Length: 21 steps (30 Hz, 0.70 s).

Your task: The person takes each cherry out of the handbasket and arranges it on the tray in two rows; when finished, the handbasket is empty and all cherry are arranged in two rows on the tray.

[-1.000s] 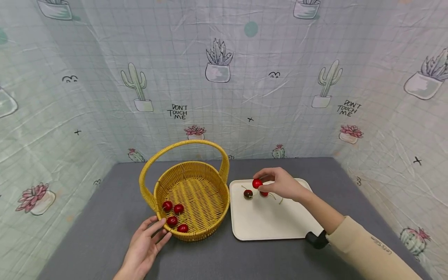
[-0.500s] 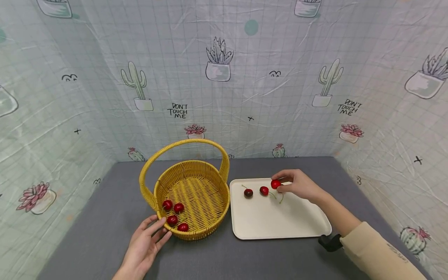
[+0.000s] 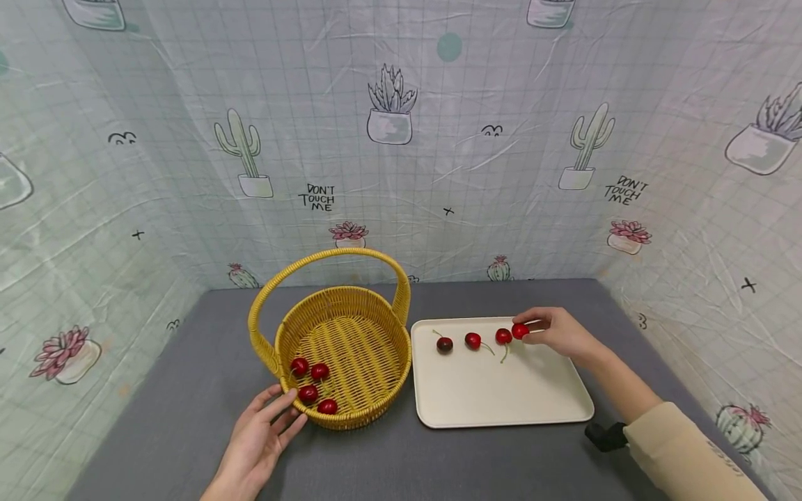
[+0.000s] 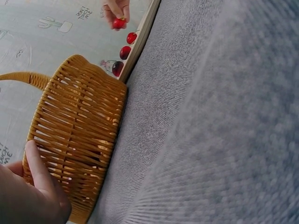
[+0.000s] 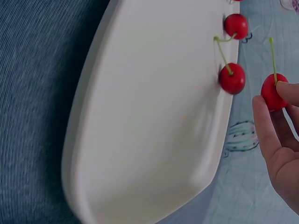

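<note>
My right hand [image 3: 562,334] pinches a red cherry [image 5: 274,93] between thumb and fingers, above the far right part of a cream tray [image 3: 501,393]. In the right wrist view, its green stem points up. Three stemmed cherries lie in a row along the tray's far side: a dark one [image 3: 444,345], a red one [image 3: 473,341] and another [image 3: 503,337] nearest the hand. My left hand [image 3: 253,438] holds the near left rim of a yellow wicker basket [image 3: 360,419]. Inside the basket, several cherries [image 3: 308,394] sit close to that hand.
The basket's tall arched handle [image 3: 338,255] rises over it. Basket and tray stand side by side on a grey cloth surface [image 3: 451,463]. A patterned curtain [image 3: 451,174] encloses the back and sides. A black strap piece [image 3: 605,437] hangs below the right sleeve.
My right hand has moved rightward across the tray with the cherry, uncovering the cherries on the tray. The left hand and basket stay put.
</note>
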{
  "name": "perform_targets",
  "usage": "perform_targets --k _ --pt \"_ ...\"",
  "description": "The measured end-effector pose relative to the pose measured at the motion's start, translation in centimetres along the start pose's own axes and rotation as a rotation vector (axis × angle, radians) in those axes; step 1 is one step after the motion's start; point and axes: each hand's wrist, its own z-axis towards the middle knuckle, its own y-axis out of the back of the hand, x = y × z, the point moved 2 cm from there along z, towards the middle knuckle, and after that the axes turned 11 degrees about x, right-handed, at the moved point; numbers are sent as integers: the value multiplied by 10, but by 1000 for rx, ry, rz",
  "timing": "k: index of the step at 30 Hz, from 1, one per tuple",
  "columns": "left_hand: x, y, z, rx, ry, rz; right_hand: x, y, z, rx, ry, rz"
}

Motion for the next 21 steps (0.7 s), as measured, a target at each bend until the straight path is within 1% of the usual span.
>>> perform_targets --k 6,11,15,21 --pt "-1 0 -1 2 -2 -2 -20 9 -2 -24 -29 -22" --pt "0 0 -1 0 -2 -3 -33 13 -2 -46 -72 -79" --pt "0 0 -1 0 -3 2 -40 14 -2 -59 -99 -108" --pt "0 -1 -1 1 -6 5 -46 15 0 -70 -108 -133"
